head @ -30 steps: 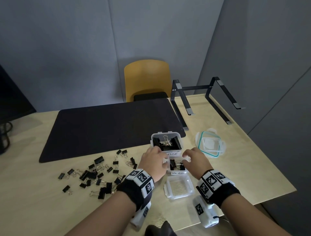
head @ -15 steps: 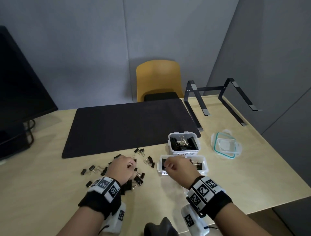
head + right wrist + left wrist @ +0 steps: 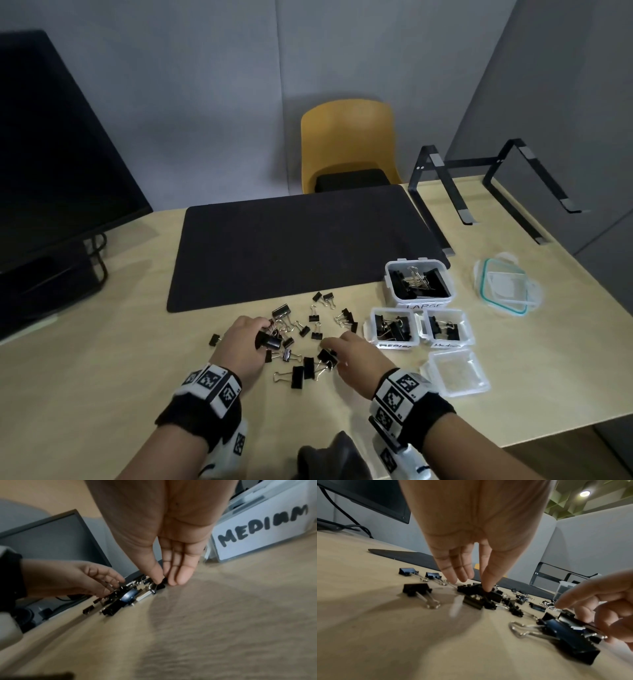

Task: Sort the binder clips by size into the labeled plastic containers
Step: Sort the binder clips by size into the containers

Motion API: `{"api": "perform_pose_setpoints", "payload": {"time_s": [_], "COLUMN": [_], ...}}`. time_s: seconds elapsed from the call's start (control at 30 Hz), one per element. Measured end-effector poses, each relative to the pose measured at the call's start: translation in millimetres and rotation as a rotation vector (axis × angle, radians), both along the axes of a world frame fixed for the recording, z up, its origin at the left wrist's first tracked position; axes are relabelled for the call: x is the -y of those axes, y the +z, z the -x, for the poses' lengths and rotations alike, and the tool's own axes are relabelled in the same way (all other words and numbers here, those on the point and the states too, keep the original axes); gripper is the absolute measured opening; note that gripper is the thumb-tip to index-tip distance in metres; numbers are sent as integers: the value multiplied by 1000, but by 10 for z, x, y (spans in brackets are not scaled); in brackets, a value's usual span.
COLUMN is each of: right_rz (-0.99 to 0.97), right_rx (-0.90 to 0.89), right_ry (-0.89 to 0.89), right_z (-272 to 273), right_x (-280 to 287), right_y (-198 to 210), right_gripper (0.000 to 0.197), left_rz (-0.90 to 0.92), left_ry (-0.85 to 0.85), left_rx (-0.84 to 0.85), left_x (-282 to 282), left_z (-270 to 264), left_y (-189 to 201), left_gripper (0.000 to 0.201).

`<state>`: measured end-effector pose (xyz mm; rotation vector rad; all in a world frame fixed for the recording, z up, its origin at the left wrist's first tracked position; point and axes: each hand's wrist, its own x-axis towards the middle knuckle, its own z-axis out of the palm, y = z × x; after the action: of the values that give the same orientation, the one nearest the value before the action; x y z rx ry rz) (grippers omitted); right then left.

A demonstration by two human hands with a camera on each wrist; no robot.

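The loose clips [image 3: 301,337] lie scattered on the bench [image 3: 102,377] near the mat's near edge, left of the containers [image 3: 419,301]. The left hand [image 3: 245,346] pinches a clip at the pile's left. The right hand [image 3: 352,359], nearer the containers, has thumb and fingers narrowed on a clip at the pile's near right, so its carry runs right and slightly far.

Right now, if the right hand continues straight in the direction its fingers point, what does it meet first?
The right hand points left-forward into the loose pile, fingertips at a binder clip. It would probably push that clip first, then nearby clips; depth is unclear.
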<state>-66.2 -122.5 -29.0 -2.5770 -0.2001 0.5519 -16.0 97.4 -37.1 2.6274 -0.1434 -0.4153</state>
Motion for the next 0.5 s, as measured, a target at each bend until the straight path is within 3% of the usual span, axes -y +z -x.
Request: {"api": "perform_pose_setpoints", "payload": {"time_s": [0.27, 0.5], "right_rz": [130, 209], "right_rx": [68, 62], "right_ry": [65, 92], "right_z": [-10, -78], "right_x": [-80, -71], "right_y": [-22, 25], "right_gripper": [45, 34], "left_rz": [16, -49], "left_ry": [-71, -103], "left_rx": [85, 63], "left_x": [24, 87], "left_z": [-1, -88], "left_y": [-57, -37], "left_gripper": [25, 19]}}
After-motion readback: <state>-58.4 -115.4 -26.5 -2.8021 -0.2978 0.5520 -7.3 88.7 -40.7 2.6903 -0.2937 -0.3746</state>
